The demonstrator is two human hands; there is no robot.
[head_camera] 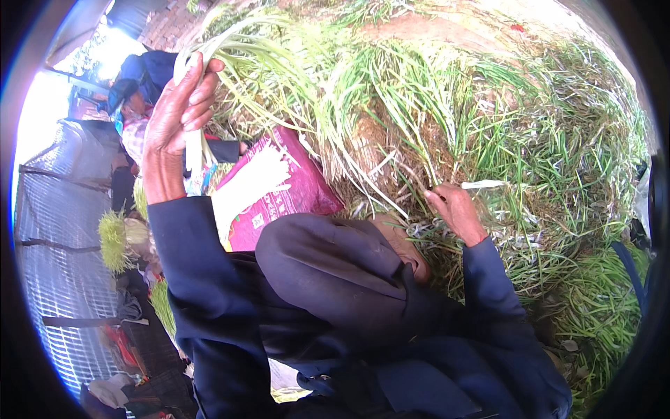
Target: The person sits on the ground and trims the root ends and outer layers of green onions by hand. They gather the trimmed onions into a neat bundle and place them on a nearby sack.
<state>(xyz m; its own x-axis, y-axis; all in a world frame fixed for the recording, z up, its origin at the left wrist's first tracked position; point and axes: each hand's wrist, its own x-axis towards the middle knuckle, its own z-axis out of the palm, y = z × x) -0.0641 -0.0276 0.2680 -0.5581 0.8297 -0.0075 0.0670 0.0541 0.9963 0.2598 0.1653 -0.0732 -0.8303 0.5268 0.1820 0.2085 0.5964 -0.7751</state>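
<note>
My left hand (183, 105) is raised at the upper left, its fingers closed around pale stalks. Long limp yellow-green leaves (241, 39) arch from the top of that grip towards the right. Low over the heap, my right hand (455, 207) pinches the end of a slim stalk (422, 152) between thumb and fingers. Around it lie loose green leafy vegetables (419, 84), perhaps garlic greens or chives, with roots and soil among them. A bundle of white stems (256, 180) rests on a magenta printed sack (309, 183) beside my bent knee (324, 262).
Leaf litter and trimmings (523, 120) spread across the ground to the right. Another person (133, 112) sits at the upper left. Bundled greens (114, 241) lie along the left side, near translucent sheeting (63, 209). More green leaves (596, 309) are piled at the lower right.
</note>
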